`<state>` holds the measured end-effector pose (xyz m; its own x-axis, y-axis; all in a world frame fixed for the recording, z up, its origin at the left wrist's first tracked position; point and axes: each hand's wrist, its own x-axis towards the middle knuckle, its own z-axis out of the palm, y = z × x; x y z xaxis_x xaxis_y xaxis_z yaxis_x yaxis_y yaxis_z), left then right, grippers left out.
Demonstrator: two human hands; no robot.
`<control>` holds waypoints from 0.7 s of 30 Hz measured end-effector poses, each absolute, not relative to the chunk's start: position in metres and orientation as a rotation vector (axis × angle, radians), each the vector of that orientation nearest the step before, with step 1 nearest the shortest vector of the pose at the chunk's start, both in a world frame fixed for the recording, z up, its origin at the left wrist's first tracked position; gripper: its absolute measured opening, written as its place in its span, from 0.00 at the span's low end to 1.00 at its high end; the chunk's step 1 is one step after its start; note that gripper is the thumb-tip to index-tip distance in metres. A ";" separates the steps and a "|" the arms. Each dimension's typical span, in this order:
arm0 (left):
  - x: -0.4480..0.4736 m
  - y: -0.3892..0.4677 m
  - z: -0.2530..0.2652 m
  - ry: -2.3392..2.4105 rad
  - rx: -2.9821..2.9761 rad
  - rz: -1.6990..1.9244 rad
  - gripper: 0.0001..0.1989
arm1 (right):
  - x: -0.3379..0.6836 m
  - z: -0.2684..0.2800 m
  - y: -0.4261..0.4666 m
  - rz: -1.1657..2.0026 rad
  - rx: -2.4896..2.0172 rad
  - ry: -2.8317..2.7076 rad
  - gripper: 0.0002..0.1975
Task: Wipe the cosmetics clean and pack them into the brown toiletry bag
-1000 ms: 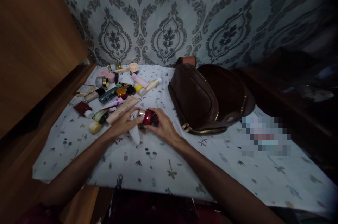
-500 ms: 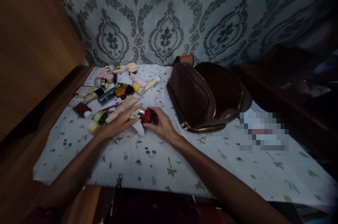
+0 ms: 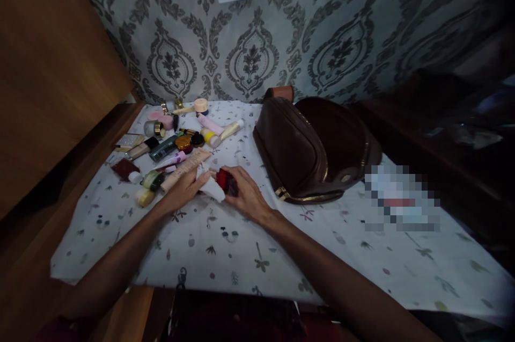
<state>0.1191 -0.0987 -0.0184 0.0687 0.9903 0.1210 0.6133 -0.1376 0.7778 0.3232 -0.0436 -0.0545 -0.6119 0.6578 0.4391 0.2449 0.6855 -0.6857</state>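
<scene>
Head view: left hand [image 3: 188, 185], curled, grips crumpled white cloth [image 3: 212, 187]; right hand [image 3: 246, 191], partly closed, holds glossy red bottle [image 3: 222, 179] over white patterned tablecloth [image 3: 209, 261]. Cloth and fingers partly hide the bottle.

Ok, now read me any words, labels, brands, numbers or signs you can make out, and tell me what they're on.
No text can be read.
Beige tube: lettering-like marks, too blurred.
White and purple tube: markings too small.
Dark green bottle: nothing legible.
Red bottle in the right hand: nothing legible.
Patch right of the brown bag: pixelated, unreadable.
</scene>
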 end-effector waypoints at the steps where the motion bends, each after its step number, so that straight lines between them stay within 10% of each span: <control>1: 0.119 -0.099 -0.018 1.564 1.802 0.890 0.25 | 0.324 -0.055 -0.043 0.768 -0.690 -2.196 0.28; 21: 0.118 -0.097 -0.022 1.441 1.676 0.974 0.28 | 0.329 -0.052 -0.034 0.759 -0.660 -2.194 0.32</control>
